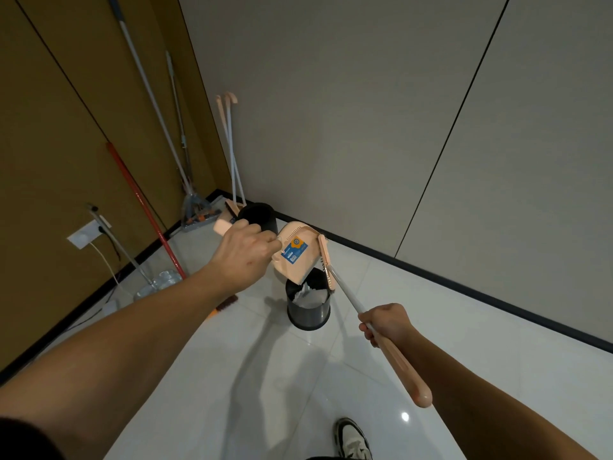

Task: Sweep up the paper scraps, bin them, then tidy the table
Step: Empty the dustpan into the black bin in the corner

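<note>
A pale pink dustpan with a blue label was tipped steeply, its lip pointing down into a dark round bin standing on the white tiled floor. White paper scraps lay inside the bin. A matching broom, pink-handled with a white shaft, had its head against the dustpan's edge, above the bin's rim.

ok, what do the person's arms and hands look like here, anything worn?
Both forearms are bare; no gloves, watch or rings show on the left hand or right hand. A dark sleeve edge covers the upper left arm at the frame's bottom corner. No right sleeve is in view.
</note>
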`<move>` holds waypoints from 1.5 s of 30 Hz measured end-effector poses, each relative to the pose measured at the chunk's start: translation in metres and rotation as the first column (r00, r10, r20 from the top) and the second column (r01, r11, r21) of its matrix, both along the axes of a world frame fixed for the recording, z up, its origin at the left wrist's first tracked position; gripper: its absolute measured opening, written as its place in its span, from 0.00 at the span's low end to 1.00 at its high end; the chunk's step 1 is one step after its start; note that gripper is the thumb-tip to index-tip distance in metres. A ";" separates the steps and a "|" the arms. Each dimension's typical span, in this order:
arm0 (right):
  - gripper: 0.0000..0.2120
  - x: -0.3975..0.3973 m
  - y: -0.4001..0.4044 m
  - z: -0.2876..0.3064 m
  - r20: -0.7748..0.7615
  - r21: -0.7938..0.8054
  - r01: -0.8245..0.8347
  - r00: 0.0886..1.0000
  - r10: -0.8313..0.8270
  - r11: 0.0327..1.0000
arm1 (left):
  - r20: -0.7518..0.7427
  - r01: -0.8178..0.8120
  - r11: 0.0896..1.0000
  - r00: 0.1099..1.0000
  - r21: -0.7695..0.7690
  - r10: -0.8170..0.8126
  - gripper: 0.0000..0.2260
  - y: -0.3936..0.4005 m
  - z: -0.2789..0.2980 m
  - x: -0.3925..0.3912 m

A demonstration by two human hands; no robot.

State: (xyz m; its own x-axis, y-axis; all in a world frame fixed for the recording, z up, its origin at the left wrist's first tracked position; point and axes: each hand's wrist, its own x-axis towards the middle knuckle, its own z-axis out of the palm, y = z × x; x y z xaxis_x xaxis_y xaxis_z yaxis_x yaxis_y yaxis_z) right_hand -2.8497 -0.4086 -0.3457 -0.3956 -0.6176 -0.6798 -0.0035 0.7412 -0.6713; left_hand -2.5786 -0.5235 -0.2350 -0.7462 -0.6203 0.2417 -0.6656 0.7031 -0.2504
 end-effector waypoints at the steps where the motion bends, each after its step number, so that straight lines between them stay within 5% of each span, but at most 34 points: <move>1: 0.07 -0.002 -0.003 -0.001 0.005 -0.005 -0.003 1.000 0.003 1.000 | 0.005 -0.015 1.000 1.000 0.005 0.015 0.07 -0.002 0.001 -0.002; 21: 0.07 -0.076 -0.101 -0.010 -0.092 0.045 -0.145 0.984 0.149 0.988 | -0.188 -0.424 0.905 0.890 -0.003 0.416 0.06 -0.065 0.004 -0.017; 41: 0.06 -0.003 -0.324 -0.058 -0.186 0.321 -0.119 0.965 0.185 0.940 | 0.114 -0.624 0.610 0.739 0.488 0.664 0.12 -0.302 -0.138 0.069; 45: 0.06 -0.009 -0.364 -0.059 -0.165 0.326 -0.150 0.963 0.212 0.934 | 0.056 -0.586 0.620 0.749 0.522 0.661 0.10 -0.331 -0.151 0.059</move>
State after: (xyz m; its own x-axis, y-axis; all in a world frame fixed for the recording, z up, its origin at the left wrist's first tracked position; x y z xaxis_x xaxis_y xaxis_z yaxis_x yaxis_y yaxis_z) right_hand -2.8587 -0.7730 -0.4050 -0.4401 -0.4643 -0.7686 -0.2645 0.8850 -0.3831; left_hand -2.5198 -0.8548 -0.3864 -0.1203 -0.9797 -0.1603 -0.9879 0.1022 0.1168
